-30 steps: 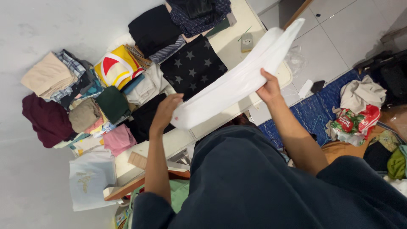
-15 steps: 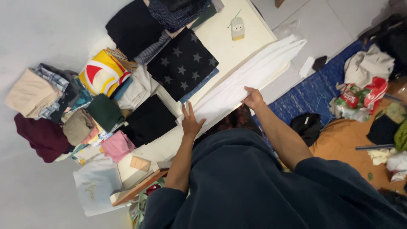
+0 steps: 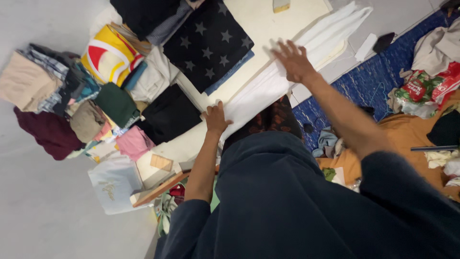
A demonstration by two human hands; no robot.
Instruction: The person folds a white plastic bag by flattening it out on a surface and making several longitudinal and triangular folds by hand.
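White cloth [image 3: 268,88] lies on the table [image 3: 254,36], left hand [image 3: 215,117] gripping its seven-o'clock end, right hand [image 3: 293,60] flat, fingers spread.

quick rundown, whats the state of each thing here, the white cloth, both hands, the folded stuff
white cloth: laid out long and flat on the table edge
left hand: curled, pinning the cloth's near end
right hand: open, fingers spread, palm down on the cloth
star-print fabric: folded flat on the table
black garment: folded, beside the left hand
pink cloth: folded
clothes pile: stacked folded along the wall
table: partly bare
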